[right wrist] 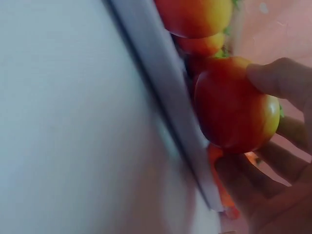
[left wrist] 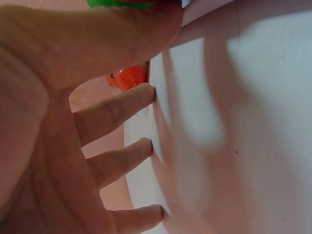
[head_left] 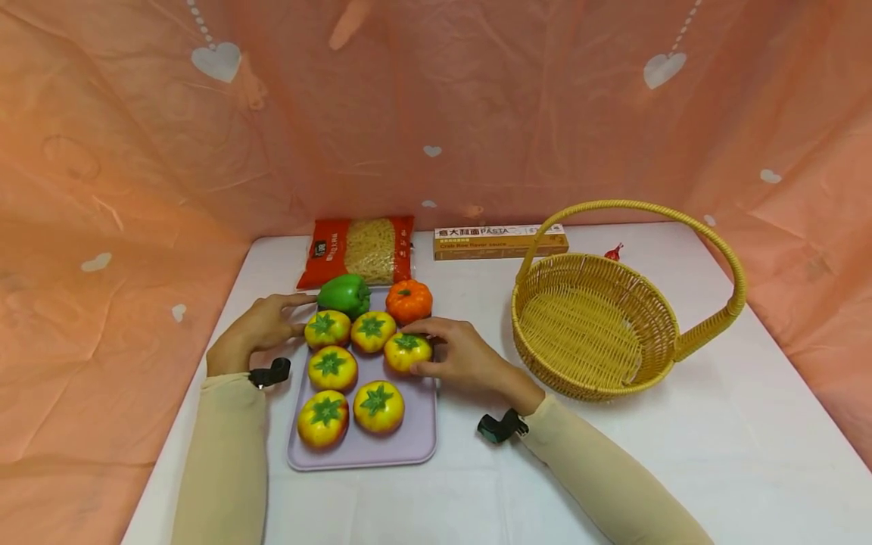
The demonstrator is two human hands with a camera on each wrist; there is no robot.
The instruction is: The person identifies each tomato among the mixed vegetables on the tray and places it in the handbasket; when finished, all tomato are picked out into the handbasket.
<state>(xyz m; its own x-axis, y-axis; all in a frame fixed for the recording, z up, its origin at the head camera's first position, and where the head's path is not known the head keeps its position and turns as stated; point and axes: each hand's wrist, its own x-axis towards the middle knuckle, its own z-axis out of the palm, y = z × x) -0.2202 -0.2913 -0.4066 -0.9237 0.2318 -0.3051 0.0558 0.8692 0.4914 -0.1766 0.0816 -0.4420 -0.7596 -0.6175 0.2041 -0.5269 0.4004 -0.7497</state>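
My right hand (head_left: 466, 352) holds a yellow-red tomato (right wrist: 236, 105) with a green star-shaped top, thumb on one side and fingers on the other, over the right side of a lilac tray (head_left: 418, 435). In the head view several similar tomatoes (head_left: 332, 369) fill the left and middle of the tray. A green bell pepper (head_left: 344, 295) and a small orange pumpkin (head_left: 409, 301) lie at its far end. Beside the tray's left edge is my left hand (head_left: 262, 333), holding nothing. Its spread fingertips rest on the white tabletop in the left wrist view, thumb by the tray.
A red bag of pasta (head_left: 368, 250) lies behind the tray. To its right is a pasta box (head_left: 500, 244). A yellow wicker basket (head_left: 657, 303) with a tall handle stands at the right, and a small red item (head_left: 614, 253) lies behind it.
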